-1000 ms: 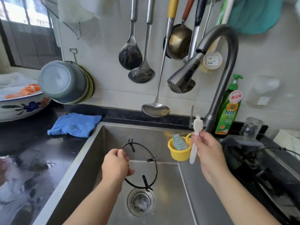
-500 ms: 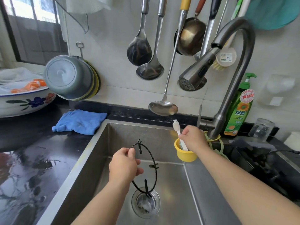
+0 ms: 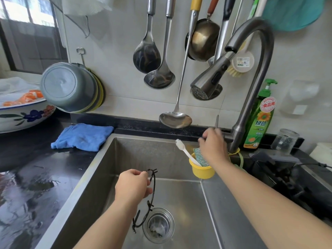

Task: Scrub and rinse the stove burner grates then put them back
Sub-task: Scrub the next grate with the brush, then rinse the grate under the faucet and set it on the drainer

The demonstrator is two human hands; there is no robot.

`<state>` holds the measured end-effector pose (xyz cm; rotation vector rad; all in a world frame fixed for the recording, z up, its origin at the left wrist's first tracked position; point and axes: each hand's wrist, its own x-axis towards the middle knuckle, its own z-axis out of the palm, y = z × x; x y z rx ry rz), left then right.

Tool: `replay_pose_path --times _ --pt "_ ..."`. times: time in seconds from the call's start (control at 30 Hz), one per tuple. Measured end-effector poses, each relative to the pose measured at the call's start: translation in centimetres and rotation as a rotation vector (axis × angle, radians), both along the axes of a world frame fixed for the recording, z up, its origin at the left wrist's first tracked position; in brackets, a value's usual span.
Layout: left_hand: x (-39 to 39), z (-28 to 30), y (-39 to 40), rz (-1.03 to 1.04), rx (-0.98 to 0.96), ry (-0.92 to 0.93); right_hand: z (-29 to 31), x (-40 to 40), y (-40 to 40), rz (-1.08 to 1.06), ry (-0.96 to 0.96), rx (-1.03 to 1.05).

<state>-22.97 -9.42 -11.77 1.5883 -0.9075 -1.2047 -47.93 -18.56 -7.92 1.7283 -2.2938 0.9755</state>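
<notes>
My left hand (image 3: 133, 186) pinches the top of a black wire burner grate (image 3: 153, 187). The ring hangs nearly edge-on over the steel sink (image 3: 188, 198), its lower end beside the drain strainer (image 3: 158, 225). My right hand (image 3: 213, 148) is raised above the yellow cup (image 3: 203, 172) at the sink's back right, with nothing in it and its blurred fingertips at the faucet lever (image 3: 217, 121). A white toothbrush (image 3: 186, 153) and a green scrub pad (image 3: 198, 155) stand in the cup. No water runs from the spray head (image 3: 206, 83).
Ladles (image 3: 175, 119) hang low over the sink's back edge. A blue cloth (image 3: 82, 136) lies on the wet black counter at left, near a flowered bowl (image 3: 23, 117). A green soap bottle (image 3: 260, 119) and glass jar (image 3: 284, 141) stand behind the black stove (image 3: 296, 186) at right.
My right hand put the toothbrush into the yellow cup, let go and rose to the faucet lever. My left hand turned the grate from face-on to nearly edge-on.
</notes>
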Motion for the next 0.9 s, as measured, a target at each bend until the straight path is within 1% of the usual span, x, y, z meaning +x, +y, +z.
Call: replay_pose_path --times 0.03,0.07,0.13,0.17,0.23,0.27,0.33,0.37,0.4,0.47,0.53,0.6,0.7,0.77,0.83,0.9 --pt "0.0 0.0 0.0 0.004 0.004 0.003 0.7 -0.3 -0.2 -0.054 0.002 -0.078" --pt "0.0 0.0 -0.1 0.011 0.011 0.011 1.3 -0.8 -0.7 -0.106 -0.03 -0.074" --pt "0.0 -0.1 -0.3 0.027 0.027 0.05 2.5 -1.5 -1.4 -0.146 -0.139 0.08" --pt "0.0 -0.3 -0.5 0.033 0.035 0.084 2.9 -1.8 -1.4 -0.131 -0.149 0.172" --pt "0.1 -0.7 -0.8 0.031 0.058 0.185 3.2 -2.0 -0.6 -0.088 -0.066 0.258" --pt "0.2 -0.9 -0.9 0.017 0.074 0.239 3.1 -1.8 0.1 -0.072 0.001 0.241" --pt "0.1 -1.0 -0.8 -0.017 0.1 0.346 2.0 -0.8 1.7 -0.038 0.126 0.12" --pt "0.0 -0.7 -0.6 -0.033 0.11 0.379 1.4 0.2 2.4 0.005 0.165 0.058" --pt "-0.1 -0.5 -0.5 -0.04 0.121 0.39 0.6 1.2 2.5 0.05 0.182 0.042" --pt "-0.1 -0.5 -0.5 -0.039 0.135 0.381 -0.6 3.3 1.6 0.075 0.159 0.156" --pt "0.1 -0.7 -0.8 -0.045 0.151 0.372 -1.3 4.4 0.1 0.03 0.14 0.308" --pt "0.3 -1.0 -1.0 -0.067 0.161 0.372 -1.5 4.8 -1.0 0.003 0.135 0.367" --pt "0.4 -1.5 -1.0 -0.109 0.183 0.347 -1.3 5.0 -1.8 0.056 0.111 0.288" --pt "0.4 -2.0 -1.4 -0.13 0.197 0.278 -0.5 5.6 -0.8 0.136 0.095 0.196" --pt "0.6 -2.3 -1.9 -0.115 0.204 0.209 0.1 6.3 1.5 0.226 0.04 0.131" --pt "0.9 -1.9 -2.2 -0.084 0.212 0.196 0.3 7.4 4.7 0.353 -0.059 0.19"
